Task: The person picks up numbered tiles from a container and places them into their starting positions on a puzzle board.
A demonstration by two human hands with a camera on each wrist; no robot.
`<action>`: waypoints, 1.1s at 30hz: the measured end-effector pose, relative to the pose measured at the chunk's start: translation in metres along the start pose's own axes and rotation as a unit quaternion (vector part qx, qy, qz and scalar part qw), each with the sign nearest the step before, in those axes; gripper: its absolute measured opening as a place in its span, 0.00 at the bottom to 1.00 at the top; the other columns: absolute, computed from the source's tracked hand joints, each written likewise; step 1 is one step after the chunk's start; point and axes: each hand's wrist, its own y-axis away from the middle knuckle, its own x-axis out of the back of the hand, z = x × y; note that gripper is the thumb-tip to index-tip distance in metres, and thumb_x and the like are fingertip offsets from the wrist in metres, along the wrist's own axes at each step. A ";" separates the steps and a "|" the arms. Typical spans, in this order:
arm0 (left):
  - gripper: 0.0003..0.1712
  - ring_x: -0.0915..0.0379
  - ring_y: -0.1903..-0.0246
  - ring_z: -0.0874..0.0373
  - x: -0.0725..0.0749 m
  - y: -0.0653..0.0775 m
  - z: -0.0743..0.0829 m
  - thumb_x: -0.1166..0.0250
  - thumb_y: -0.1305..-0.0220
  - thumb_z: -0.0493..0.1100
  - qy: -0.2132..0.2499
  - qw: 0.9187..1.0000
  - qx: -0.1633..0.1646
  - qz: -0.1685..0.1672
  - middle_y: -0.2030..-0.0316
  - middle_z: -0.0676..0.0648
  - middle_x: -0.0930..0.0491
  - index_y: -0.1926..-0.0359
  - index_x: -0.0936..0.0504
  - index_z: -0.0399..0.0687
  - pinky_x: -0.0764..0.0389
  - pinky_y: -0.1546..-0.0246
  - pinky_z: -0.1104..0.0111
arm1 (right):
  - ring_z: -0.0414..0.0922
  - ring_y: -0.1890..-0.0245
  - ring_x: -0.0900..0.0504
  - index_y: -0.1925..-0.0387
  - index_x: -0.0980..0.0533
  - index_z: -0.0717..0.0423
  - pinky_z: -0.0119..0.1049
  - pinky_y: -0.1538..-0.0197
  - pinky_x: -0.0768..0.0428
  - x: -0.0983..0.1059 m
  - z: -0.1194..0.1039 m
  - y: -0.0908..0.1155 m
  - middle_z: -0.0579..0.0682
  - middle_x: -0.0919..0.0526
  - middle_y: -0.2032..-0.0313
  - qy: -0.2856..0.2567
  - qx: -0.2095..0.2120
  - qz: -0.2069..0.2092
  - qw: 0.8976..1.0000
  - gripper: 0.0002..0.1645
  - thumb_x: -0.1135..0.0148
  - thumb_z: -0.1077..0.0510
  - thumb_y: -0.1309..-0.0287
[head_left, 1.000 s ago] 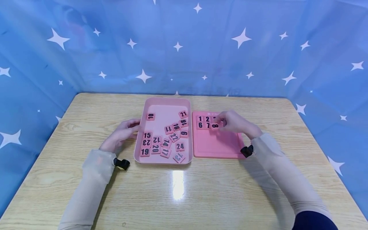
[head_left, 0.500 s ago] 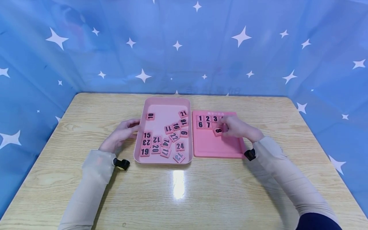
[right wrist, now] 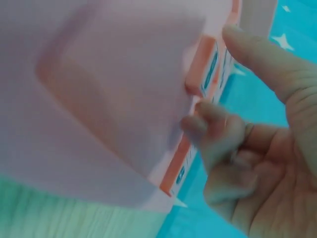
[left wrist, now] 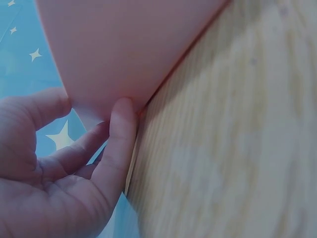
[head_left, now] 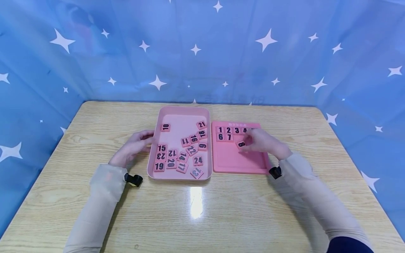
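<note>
Head view: the left hand (head_left: 134, 144) touches the outer left wall of the pale tray (head_left: 180, 122), its fingers loosely bent, gripping nothing; further right, on the pink board (head_left: 234, 162), the 8 tile (head_left: 240, 144) lies turned askew, right of and slightly nearer than the 7 tile (head_left: 229, 137); squarish, no long axis; immediately right, the nearer right hand (head_left: 262, 142) has thumb and bent fingers parted about it; whether they pinch, I cannot tell.

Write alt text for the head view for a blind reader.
Right hand at an askew number 8 tile over a pink number-puzzle board; left hand touching a pink tray of loose number tiles on a wood-grain table.
</note>
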 end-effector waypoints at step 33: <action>0.31 0.30 0.51 0.49 0.001 -0.001 0.000 0.46 0.32 0.38 0.000 1.000 0.000 -0.006 0.37 0.31 0.39 0.33 0.44 0.30 0.20 0.55 0.67 | 0.35 0.90 0.46 0.94 0.34 0.53 0.26 0.84 0.45 -0.006 -0.018 -0.017 0.40 0.41 0.93 0.019 -0.144 0.039 0.989 0.24 0.30 0.58 0.53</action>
